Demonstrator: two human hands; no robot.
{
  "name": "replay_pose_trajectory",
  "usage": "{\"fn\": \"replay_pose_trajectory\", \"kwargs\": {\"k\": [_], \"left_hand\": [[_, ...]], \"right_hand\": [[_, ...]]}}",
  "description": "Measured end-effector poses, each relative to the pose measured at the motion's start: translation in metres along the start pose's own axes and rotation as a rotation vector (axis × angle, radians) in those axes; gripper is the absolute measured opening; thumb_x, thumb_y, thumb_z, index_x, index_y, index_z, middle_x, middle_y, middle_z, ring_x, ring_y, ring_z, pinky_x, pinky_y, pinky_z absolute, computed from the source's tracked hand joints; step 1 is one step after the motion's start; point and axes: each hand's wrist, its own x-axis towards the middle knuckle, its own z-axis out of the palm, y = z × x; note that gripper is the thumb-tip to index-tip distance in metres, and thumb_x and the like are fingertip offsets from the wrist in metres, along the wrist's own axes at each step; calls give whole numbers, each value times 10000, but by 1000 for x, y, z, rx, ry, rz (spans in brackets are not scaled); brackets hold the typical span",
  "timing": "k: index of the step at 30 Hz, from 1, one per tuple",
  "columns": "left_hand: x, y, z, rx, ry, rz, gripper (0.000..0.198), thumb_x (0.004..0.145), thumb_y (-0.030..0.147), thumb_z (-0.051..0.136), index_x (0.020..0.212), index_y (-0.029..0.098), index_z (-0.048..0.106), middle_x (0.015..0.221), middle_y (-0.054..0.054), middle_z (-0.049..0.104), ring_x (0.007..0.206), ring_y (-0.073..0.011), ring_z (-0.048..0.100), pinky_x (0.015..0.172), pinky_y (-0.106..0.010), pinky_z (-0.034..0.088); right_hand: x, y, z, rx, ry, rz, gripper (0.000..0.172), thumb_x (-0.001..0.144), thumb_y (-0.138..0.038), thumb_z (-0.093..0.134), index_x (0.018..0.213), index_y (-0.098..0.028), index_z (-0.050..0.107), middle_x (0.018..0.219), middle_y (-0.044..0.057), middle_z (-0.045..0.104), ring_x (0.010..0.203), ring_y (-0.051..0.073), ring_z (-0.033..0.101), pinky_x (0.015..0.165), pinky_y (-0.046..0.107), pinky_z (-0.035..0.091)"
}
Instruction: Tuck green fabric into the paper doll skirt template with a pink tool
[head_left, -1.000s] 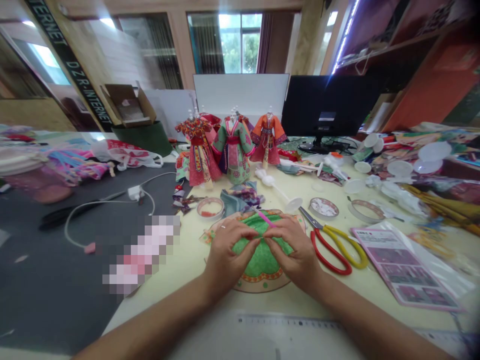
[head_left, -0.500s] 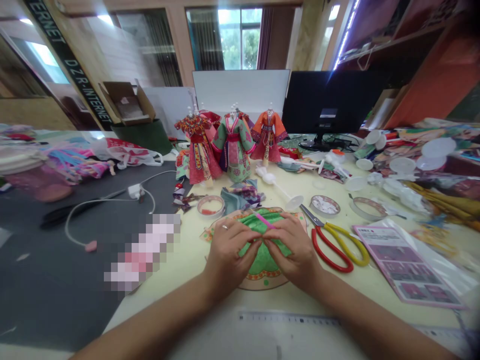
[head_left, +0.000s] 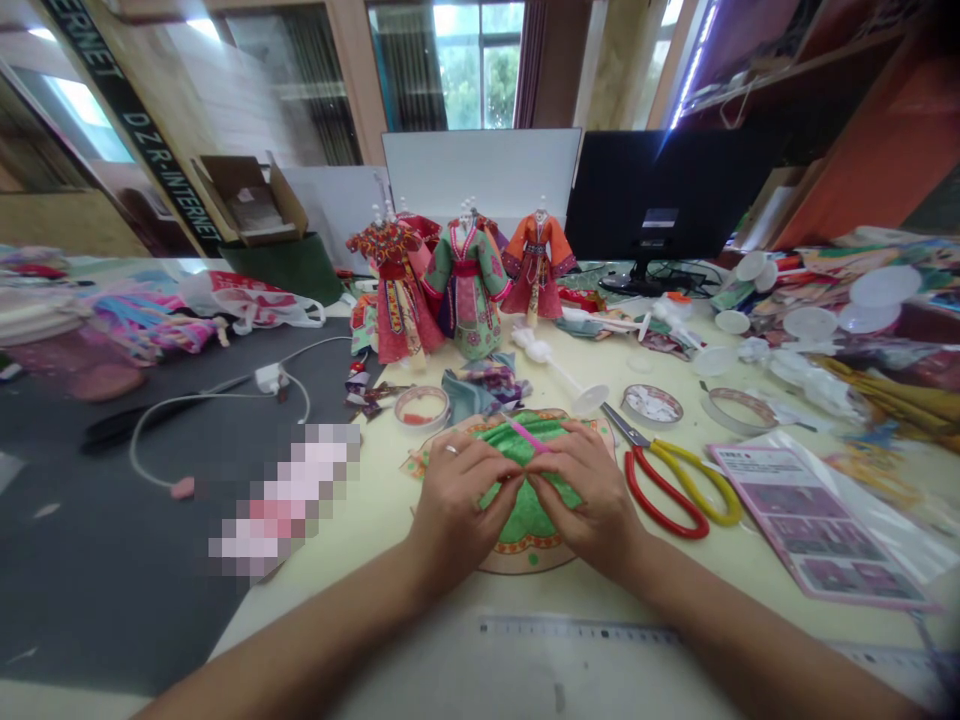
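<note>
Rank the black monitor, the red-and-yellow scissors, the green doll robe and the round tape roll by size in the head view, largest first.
1. Black monitor
2. Scissors and green doll robe: too alike to rank, since the scissors lie nearer the camera
3. Round tape roll

This room is serving as a doll-costume craft workshop: small dolls in red, green and orange embroidered robes [head_left: 466,295] are standing along a cream worktable [head_left: 675,590], with a green cloth piece [head_left: 529,525] and red-and-yellow-handled steel scissors [head_left: 664,490] lying on it
</note>
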Motion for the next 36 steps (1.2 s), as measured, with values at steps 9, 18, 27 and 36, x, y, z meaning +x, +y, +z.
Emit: {"fn": "replay_pose_trajectory", "kwargs": {"k": [9,18,27,36], "left_hand": [[2,-6,-1,-161,-7,-156,76,789,166,583,734,188,631,713,-20,653,747,-170,580,757,-329,433],[5,-7,-4,-316,-4,-338,91,787,182,600,703,171,633,707,-21,643,747,-153,580,724,-281,453],[5,-7,-3,-343,17,-315,71,778,171,617,712,169,643,704,-13,649,739,-147,586,752,-287,451],[2,-2,-1,-342,-48,-259,72,782,153,611,717,168,639,679,-5,638,693,-138,570,707,-290,437]], "right_hand": [[-1,8,-5,3,-49,51,311,783,-123,534,1084,-200,524,888,66,605,863,217,548,829,440,441],[-3,4,-16,42,-52,21,358,811,-58,492,1129,-216,537,988,70,622,944,199,577,818,381,486],[-8,5,-9,104,2,-2,398,793,-31,522,1143,-220,523,919,60,637,872,193,592,787,385,489],[-10,0,-5,190,73,45,340,753,-19,577,1033,-207,536,875,35,609,833,175,563,877,427,429]]}}
